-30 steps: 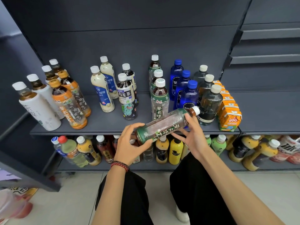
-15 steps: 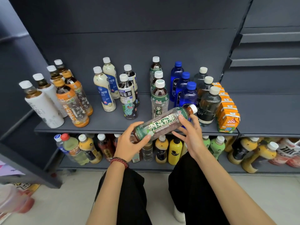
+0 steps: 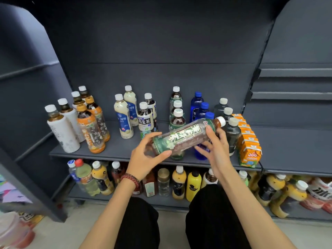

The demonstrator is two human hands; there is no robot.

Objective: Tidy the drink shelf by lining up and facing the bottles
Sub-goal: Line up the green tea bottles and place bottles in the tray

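You are gripping the tea bottle (image 3: 186,138) nearly level, cap aiming up-right, left hand (image 3: 143,157) curling round its base, right hand (image 3: 217,150) round its shoulder.

A bottle (image 3: 186,135) is lying sideways between the fingers of the left hand (image 3: 143,159) and the right hand (image 3: 217,151), with standing bottles (image 3: 177,121) sitting on the shelf (image 3: 116,151) just behind the fingers, juice boxes (image 3: 249,146) sitting to their right and more bottles (image 3: 193,186) standing below them.

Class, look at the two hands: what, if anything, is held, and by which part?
Both hold one green-labelled tea bottle, tilted sideways: left hand at its base end, right hand near its capped neck.
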